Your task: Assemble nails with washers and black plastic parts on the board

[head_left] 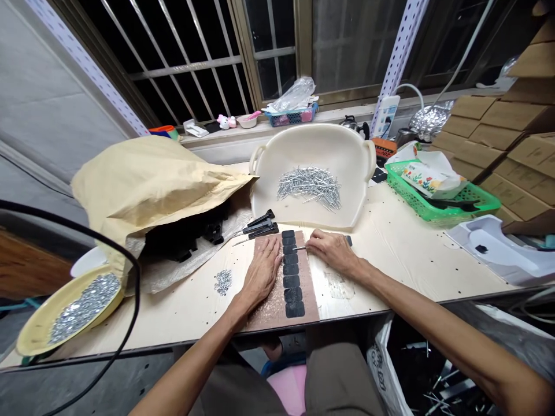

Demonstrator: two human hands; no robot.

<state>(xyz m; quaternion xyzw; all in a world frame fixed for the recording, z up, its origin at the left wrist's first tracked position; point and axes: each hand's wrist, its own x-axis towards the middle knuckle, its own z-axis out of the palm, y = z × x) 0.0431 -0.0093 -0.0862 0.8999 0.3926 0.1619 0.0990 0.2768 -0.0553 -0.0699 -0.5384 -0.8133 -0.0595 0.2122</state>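
My left hand (262,270) lies flat on a brown board (271,306), fingertips beside a column of black rounded pads (292,281). My right hand (332,249) is closed in a pinch at the board's right side. A thin metal pin (300,248) sticks out leftward from its fingertips, over one of the upper pads. Part of another black piece (348,240) shows just beyond that hand. Several black plastic pieces with thin metal shafts (260,225) lie above my left hand. To its left is a small pile of metal washers or nuts (223,282).
Behind the board a white tub (312,144) holds many metal pins (309,186). A paper bag (147,185) with black parts lies at left, near a yellow bowl (26,341) of small metal pieces. A green basket (485,202) and cardboard boxes (498,138) stand at right. A black cable (137,283) crosses the left foreground.
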